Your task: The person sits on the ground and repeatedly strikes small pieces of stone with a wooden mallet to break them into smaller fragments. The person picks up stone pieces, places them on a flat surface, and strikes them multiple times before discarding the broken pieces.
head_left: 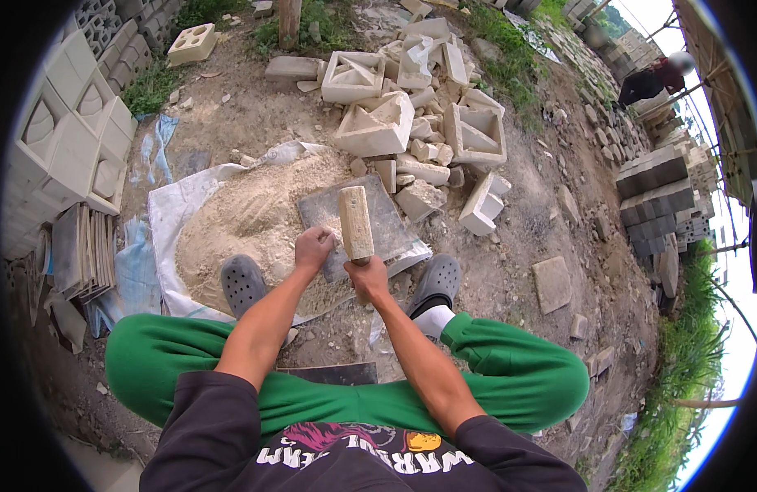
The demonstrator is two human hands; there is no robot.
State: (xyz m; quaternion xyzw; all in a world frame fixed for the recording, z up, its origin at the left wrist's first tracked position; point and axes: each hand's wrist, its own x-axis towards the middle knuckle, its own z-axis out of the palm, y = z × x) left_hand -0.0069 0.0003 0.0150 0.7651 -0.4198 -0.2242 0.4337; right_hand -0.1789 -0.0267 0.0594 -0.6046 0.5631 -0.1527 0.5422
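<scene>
My right hand (368, 277) is wrapped around the handle of a mallet with a long, pale, dust-covered head (356, 223). The head is above a flat grey slab (383, 205) that lies between my feet. To the left of the mallet, my left hand (314, 248) is closed over the slab's near left part, and whatever is in its fingers is too small or hidden to make out. Crumbs and dust lie on the slab. A heap of pale, sandy rubble powder (231, 225) spreads beside it on a white woven sack (167, 205).
Broken cream blocks (378, 127) and chunks (419, 199) pile up beyond the slab. Stacked hollow blocks (71, 123) stand at the left, near thin boards (87, 250). Grey blocks (657, 193) are stacked at the right. A person (653, 80) is at the far right.
</scene>
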